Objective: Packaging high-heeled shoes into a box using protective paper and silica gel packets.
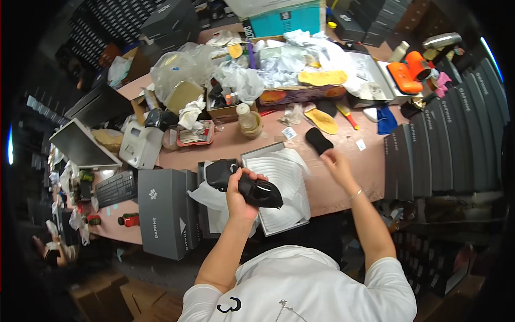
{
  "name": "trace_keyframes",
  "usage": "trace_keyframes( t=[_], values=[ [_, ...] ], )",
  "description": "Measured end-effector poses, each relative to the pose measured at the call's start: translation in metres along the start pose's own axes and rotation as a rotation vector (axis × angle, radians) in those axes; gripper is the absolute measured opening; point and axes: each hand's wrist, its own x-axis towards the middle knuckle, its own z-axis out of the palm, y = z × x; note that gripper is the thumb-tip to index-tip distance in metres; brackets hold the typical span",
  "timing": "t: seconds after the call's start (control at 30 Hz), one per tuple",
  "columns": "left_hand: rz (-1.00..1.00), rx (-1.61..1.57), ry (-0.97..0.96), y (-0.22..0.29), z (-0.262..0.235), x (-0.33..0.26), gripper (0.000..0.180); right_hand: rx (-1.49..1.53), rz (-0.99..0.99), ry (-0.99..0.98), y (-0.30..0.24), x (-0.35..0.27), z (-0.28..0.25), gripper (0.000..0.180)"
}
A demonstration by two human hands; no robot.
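My left hand (241, 196) is wrapped round a black shoe (262, 194), held up over the workbench. The shoe has a glossy part near one end, and my fingers cover its middle. Below it lies an open grey shoebox (284, 232) lined with white tissue paper (287, 182). Farther right, the fingers of my right hand (337, 165) are closed together at the near end of a black, narrow-waisted pad (318, 140) on the bench. Its grip there is partly hidden.
Closed grey shoeboxes (166, 214) stand at left, beside a keyboard (115, 189) and monitor (83, 145). More shoeboxes (450, 139) line the right edge. Behind are a jar (250, 124), yellow insoles (322, 120), a box of crumpled paper (300, 96) and an orange device (405, 79).
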Motion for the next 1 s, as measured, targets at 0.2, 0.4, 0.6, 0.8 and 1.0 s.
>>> trace_keyframes(
  t=[0.2, 0.4, 0.6, 0.8, 1.0],
  values=[
    [0.034, 0.073, 0.053, -0.008, 0.014, 0.005, 0.024, -0.558, -0.298, 0.094, 0.078, 0.079, 0.028, 0.038],
    [0.135, 0.235, -0.049, -0.01, 0.0, 0.009, 0.027, 0.059, -0.317, 0.007, -0.016, 0.047, 0.024, 0.04],
    [0.184, 0.28, -0.081, -0.026, 0.006, -0.001, 0.023, 0.041, -0.721, -0.063, -0.157, -0.082, 0.04, 0.04],
    [0.277, 0.2, -0.01, 0.001, -0.009, 0.005, 0.021, -0.113, -0.663, -0.187, -0.139, -0.131, 0.046, 0.041],
    [0.288, 0.273, -0.195, 0.005, -0.006, -0.011, 0.022, 0.021, -0.632, -0.009, -0.193, -0.111, 0.063, 0.04]
  ],
)
